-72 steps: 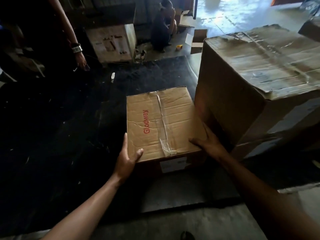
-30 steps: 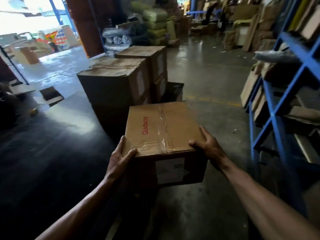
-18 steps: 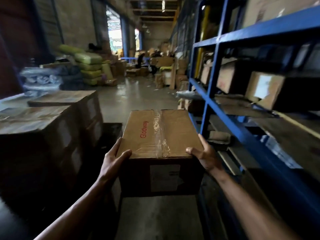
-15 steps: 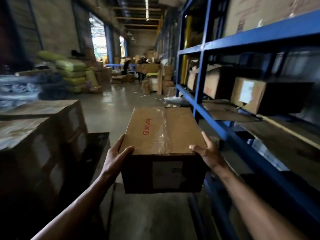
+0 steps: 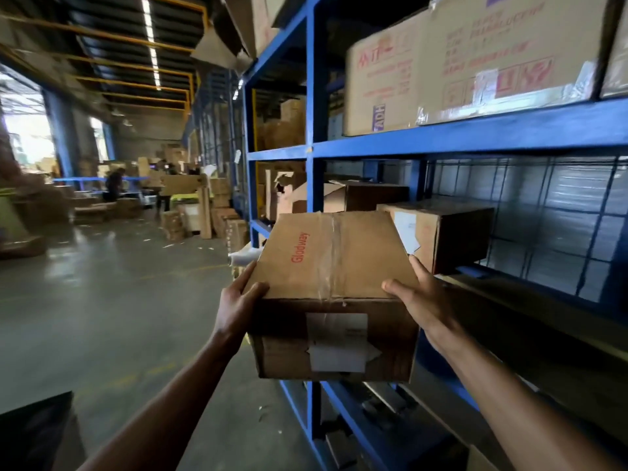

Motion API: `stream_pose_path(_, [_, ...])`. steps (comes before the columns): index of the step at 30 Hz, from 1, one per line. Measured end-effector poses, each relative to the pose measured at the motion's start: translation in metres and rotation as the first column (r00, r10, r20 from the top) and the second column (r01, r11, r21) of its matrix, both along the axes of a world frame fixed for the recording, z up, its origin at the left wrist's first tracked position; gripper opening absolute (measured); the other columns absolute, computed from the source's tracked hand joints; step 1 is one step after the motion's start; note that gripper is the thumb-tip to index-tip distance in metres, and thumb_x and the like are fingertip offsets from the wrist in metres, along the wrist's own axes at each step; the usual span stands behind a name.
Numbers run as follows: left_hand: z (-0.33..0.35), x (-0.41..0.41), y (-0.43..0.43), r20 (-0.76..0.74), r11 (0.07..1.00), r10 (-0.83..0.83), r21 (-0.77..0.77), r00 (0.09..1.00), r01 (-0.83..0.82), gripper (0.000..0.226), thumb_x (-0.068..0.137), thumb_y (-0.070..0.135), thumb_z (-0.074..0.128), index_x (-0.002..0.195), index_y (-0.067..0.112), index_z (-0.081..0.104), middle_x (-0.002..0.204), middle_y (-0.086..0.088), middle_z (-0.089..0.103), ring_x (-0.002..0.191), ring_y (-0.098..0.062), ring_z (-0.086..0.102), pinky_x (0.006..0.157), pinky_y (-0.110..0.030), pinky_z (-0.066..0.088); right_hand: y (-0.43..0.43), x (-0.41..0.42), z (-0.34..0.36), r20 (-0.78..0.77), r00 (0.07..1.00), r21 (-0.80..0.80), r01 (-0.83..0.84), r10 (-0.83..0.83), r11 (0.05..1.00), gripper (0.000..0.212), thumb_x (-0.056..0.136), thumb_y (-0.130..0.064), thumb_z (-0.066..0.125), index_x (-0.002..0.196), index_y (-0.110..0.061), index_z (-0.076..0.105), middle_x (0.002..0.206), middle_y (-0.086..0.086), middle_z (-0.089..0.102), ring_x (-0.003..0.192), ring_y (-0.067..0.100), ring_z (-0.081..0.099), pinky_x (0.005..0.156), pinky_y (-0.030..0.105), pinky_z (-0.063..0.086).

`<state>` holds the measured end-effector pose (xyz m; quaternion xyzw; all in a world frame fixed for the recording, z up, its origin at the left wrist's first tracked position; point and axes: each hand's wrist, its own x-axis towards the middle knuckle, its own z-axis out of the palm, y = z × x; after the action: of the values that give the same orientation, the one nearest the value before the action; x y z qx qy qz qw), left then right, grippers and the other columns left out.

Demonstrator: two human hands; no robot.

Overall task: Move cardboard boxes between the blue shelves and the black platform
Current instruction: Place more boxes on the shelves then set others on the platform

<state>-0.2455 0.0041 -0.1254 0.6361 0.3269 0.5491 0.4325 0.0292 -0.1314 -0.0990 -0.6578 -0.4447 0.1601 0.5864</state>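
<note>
The left hand (image 5: 238, 307) and right hand (image 5: 421, 300) clasp the box (image 5: 333, 256) by its sides; its long axis points away, toward the shelf (image 5: 475, 137). It's higher than before.

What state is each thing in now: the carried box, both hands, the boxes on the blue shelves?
Brown taped cardboard box printed Glodway: shut, held off the ground before the blue metal shelves.
Left hand: grips its near left corner, thumb on top.
Right hand: grips its near right corner, thumb on top.
Small brown labelled box: closed, resting on the middle shelf.
Large red-printed carton: taped shut, on the upper shelf.
</note>
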Motion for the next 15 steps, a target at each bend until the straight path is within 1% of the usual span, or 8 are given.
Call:
stream_pose_path(2, [0.000,0.017,0.036,-0.001,0.999,-0.053,-0.009,0.999,0.053,0.075,0.071,0.042,0.067,0.140,0.019,0.053,0.114,0.021,0.063,0.111,0.002,0.057,0.095,-0.025,0.045,0.024,0.010,0.002,0.010,0.999,0.007,0.054,-0.054,0.999,0.090,0.077,-0.034,0.076,0.153,-0.026,0.029,0.148,0.002,0.045,0.129,0.016,0.046,0.100,0.025,0.036])
stream_pose_path(3, [0.001,0.024,0.048,-0.003,0.998,-0.069,-0.009,0.998,0.069,0.074,0.070,0.044,0.067,0.139,0.020,0.055,0.117,0.017,0.063,0.114,-0.002,0.057,0.098,-0.027,0.044,0.033,0.014,0.002,0.002,0.997,0.002,0.071,-0.071,0.997,0.088,0.079,-0.029,0.076,0.153,-0.023,0.029,0.146,0.003,0.046,0.127,0.016,0.047,0.098,0.025,0.037])
stream_pose_path(5, [0.001,0.041,0.079,-0.013,0.995,-0.095,-0.007,0.995,0.095,0.062,0.072,0.040,0.066,0.132,0.024,0.061,0.115,0.020,0.065,0.114,-0.003,0.058,0.095,-0.024,0.045,0.056,0.023,0.002,0.010,0.993,-0.001,0.117,-0.117,0.993,0.091,0.077,-0.032,0.077,0.153,-0.023,0.028,0.146,0.004,0.047,0.126,0.016,0.048,0.101,0.028,0.040])
stream_pose_path(7, [0.002,0.060,0.110,0.008,0.990,-0.144,0.000,0.990,0.144,0.046,0.078,0.031,0.064,0.123,0.024,0.066,0.105,0.024,0.069,0.108,0.001,0.061,0.086,-0.017,0.045,0.079,0.035,0.001,0.022,0.988,0.018,0.155,-0.155,0.988,0.099,0.069,-0.044,0.077,0.153,-0.026,0.028,0.144,0.003,0.050,0.123,0.017,0.052,0.103,0.032,0.043])
stream_pose_path(9, [0.003,0.080,0.138,0.039,0.985,-0.170,-0.002,0.985,0.170,0.046,0.085,0.023,0.065,0.130,0.017,0.062,0.109,0.021,0.066,0.107,0.000,0.059,0.083,-0.015,0.044,0.100,0.048,0.000,0.005,0.981,0.009,0.193,-0.193,0.981,0.098,0.068,-0.047,0.076,0.152,-0.028,0.028,0.139,-0.001,0.053,0.118,0.015,0.055,0.099,0.034,0.047])
stream_pose_path(11, [0.004,0.093,0.158,0.050,0.979,-0.202,0.002,0.978,0.203,0.045,0.092,0.017,0.062,0.137,0.019,0.056,0.116,0.019,0.060,0.104,0.004,0.055,0.081,-0.015,0.041,0.118,0.057,-0.001,0.010,0.976,0.012,0.218,-0.218,0.976,0.090,0.079,-0.038,0.075,0.153,-0.028,0.026,0.128,-0.009,0.053,0.109,0.012,0.056,0.089,0.029,0.047])
stream_pose_path(14, [0.008,0.106,0.189,0.056,0.965,-0.261,-0.003,0.964,0.261,0.053,0.085,0.027,0.064,0.137,0.024,0.055,0.114,0.023,0.060,0.104,0.005,0.056,0.088,-0.017,0.042,0.137,0.064,0.001,0.027,0.968,0.028,0.248,-0.249,0.968,0.084,0.081,-0.035,0.074,0.151,-0.031,0.028,0.123,-0.009,0.060,0.101,0.009,0.060,0.083,0.029,0.050])
stream_pose_path(15, [0.010,0.110,0.196,0.046,0.961,-0.276,-0.002,0.960,0.276,0.058,0.080,0.031,0.062,0.137,0.024,0.056,0.115,0.022,0.061,0.105,0.005,0.056,0.087,-0.017,0.042,0.139,0.065,0.003,0.031,0.965,0.032,0.259,-0.260,0.965,0.082,0.082,-0.034,0.073,0.151,-0.030,0.029,0.117,-0.010,0.062,0.098,0.007,0.061,0.079,0.028,0.050])
